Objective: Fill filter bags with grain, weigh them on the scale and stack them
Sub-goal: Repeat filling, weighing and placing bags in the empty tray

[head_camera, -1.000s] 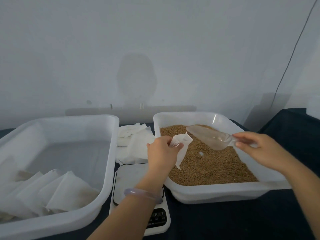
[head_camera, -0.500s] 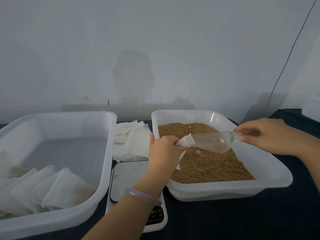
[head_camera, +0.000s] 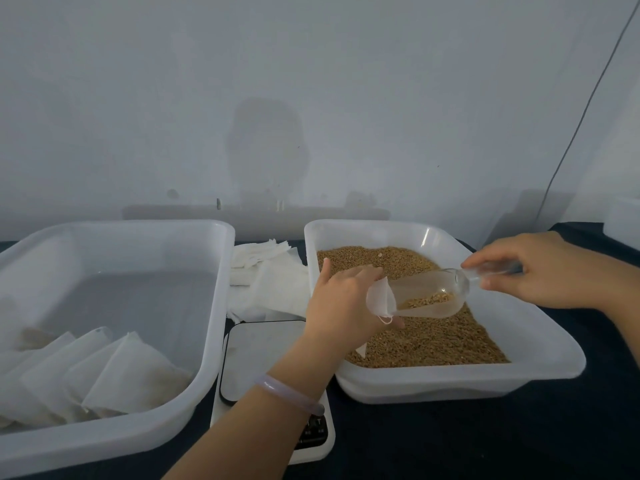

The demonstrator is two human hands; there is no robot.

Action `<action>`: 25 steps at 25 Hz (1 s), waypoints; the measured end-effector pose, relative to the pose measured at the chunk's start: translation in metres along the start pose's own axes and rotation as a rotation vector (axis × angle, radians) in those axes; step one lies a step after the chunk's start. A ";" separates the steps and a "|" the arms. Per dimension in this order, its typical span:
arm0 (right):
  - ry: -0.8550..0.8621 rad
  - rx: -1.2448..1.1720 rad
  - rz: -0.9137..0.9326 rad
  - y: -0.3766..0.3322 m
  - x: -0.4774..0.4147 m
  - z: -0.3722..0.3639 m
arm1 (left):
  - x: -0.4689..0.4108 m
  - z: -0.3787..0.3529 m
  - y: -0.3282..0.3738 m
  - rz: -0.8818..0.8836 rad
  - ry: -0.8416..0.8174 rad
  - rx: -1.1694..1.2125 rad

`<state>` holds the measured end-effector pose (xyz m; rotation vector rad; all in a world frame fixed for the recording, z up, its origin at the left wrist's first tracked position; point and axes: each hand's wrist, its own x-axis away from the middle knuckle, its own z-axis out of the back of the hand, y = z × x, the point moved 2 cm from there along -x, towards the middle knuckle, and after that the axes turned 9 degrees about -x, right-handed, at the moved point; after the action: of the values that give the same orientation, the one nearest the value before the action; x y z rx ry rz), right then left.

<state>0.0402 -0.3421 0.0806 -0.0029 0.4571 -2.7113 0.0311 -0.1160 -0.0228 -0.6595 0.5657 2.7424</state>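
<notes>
My left hand point(head_camera: 341, 299) grips a white filter bag point(head_camera: 379, 299) over the grain tub point(head_camera: 519, 372), holding its mouth open. My right hand point(head_camera: 540, 271) pinches the handle of a clear plastic scoop point(head_camera: 433, 294). The scoop's tip sits inside the bag's mouth and a little grain lies in its bowl. Brown grain point(head_camera: 433, 341) fills the tub under both hands. A white scale point(head_camera: 256, 358) stands between the two tubs, with nothing on its platform. Several filled bags point(head_camera: 114, 375) lie in a row in the left tub point(head_camera: 207, 341).
A loose pile of empty filter bags point(head_camera: 270, 278) lies behind the scale, between the tubs. The table has a dark cloth point(head_camera: 485, 438). A grey wall rises close behind, with a thin cable point(head_camera: 581, 126) running down on the right.
My right hand brought the scoop left and tilted it into the bag's mouth. Grain now shows in the scoop's bowl. My left hand turned the bag's opening toward the scoop.
</notes>
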 end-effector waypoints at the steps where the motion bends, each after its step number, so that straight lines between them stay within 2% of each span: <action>1: -0.002 0.004 0.010 -0.002 -0.001 0.001 | 0.000 -0.001 0.000 -0.008 -0.042 -0.002; 4: 0.005 0.039 0.041 -0.006 -0.006 0.003 | -0.002 -0.004 0.002 -0.013 -0.137 -0.022; 9: 0.098 0.210 0.163 -0.014 -0.016 0.003 | -0.003 -0.005 -0.001 0.089 -0.141 0.032; 14: 0.144 0.295 0.195 -0.026 -0.018 0.005 | -0.004 -0.009 -0.002 0.140 -0.177 0.090; 21: 0.169 0.407 0.233 -0.041 -0.021 0.011 | -0.003 -0.007 -0.002 0.153 -0.122 0.103; 25: 0.229 0.395 0.257 -0.045 -0.018 0.020 | -0.002 -0.003 -0.002 0.235 -0.058 0.177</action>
<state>0.0411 -0.3028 0.1144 0.4450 -0.0248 -2.5080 0.0350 -0.1160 -0.0250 -0.4976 0.9119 2.8676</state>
